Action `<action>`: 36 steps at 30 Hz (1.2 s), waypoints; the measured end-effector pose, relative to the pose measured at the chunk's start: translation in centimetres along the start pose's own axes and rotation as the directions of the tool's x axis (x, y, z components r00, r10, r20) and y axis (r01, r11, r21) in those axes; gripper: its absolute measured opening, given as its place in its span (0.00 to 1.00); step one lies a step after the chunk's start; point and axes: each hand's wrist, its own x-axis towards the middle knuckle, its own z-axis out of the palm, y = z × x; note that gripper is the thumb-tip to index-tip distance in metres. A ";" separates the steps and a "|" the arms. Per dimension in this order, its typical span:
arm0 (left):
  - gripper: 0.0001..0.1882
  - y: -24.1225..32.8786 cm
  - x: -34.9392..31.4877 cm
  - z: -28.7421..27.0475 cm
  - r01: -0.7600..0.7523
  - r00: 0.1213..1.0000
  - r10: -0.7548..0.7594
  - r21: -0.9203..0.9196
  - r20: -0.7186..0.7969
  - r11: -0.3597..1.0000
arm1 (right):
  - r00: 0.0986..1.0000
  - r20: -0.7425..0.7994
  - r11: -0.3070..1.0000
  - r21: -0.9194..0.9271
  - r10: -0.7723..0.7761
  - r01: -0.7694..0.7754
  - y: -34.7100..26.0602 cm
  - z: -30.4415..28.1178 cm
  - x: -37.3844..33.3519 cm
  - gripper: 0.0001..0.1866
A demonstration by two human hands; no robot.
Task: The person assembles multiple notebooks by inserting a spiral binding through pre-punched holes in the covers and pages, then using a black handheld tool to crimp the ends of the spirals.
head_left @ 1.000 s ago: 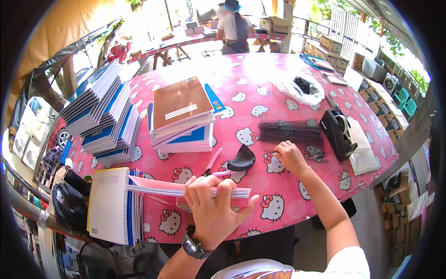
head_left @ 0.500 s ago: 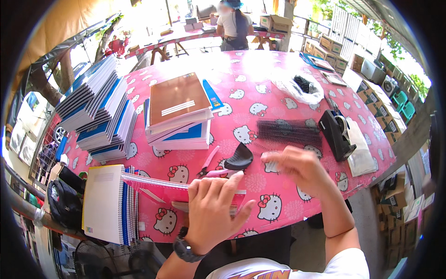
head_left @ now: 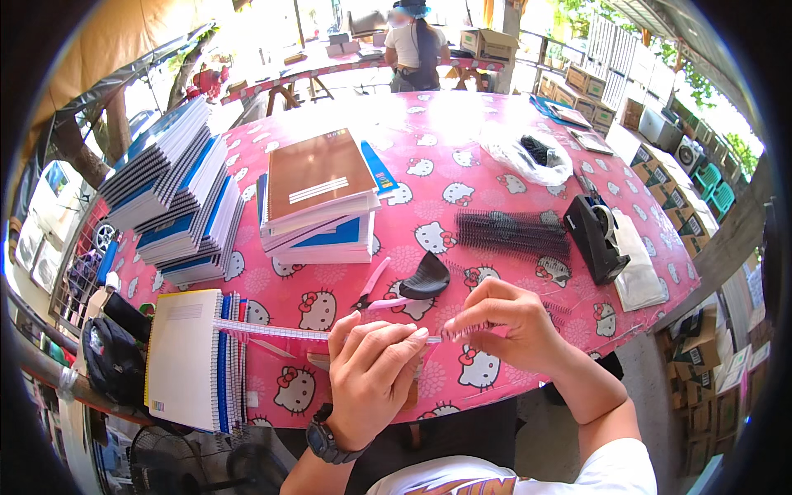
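Observation:
My left hand, a dark watch on its wrist, grips a thin notebook on edge, its narrow punched side facing up. My right hand pinches a dark spiral binding coil against the notebook's right end. How far the coil is threaded is hidden by my fingers. Beyond my hands lie pink-handled cutting pliers and a black curved, cup-like piece. A pile of black spiral coils lies farther right, with a few loose coils nearer my right hand.
Unbound notebooks and brown-covered ones stand stacked at left and centre. Spiral notebooks lie at near left. A black tape dispenser and white plastic bag are at right. One person stands at a far table.
My right hand has come left and nearer from beside the coil pile to the notebook's end, a coil now visible in its fingers. My left hand has tipped the notebook more upright.

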 end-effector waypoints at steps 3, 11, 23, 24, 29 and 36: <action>0.11 0.2 0.5 0.0 0.007 1.000 -0.007 0.002 -0.015 1.000 | 0.994 0.101 0.998 0.052 0.032 -0.038 -0.3 -0.6 0.2 0.14; 0.11 0.6 0.7 -0.9 -0.002 0.988 0.002 -0.005 0.157 1.000 | 0.936 0.352 0.998 0.040 0.034 -0.051 -1.4 -1.0 1.4 0.27; 0.08 1.1 0.4 -0.7 0.016 0.971 -0.059 0.184 0.232 0.983 | 0.900 0.037 0.684 -0.664 0.434 -0.303 17.0 3.5 1.5 0.54; 0.08 1.1 0.6 -0.6 0.008 0.973 -0.053 0.193 0.225 0.981 | 0.940 0.055 0.741 -0.632 0.335 -0.227 18.2 3.9 1.6 0.51; 0.11 0.3 0.4 -0.5 0.002 0.979 -0.028 0.127 0.201 0.992 | 0.932 0.185 0.755 -0.644 0.312 -0.125 17.9 4.4 3.2 0.40; 0.08 0.5 0.8 -0.3 0.040 0.981 -0.064 0.128 0.185 0.991 | 0.950 0.182 0.781 -0.618 0.255 -0.092 15.5 3.6 4.2 0.36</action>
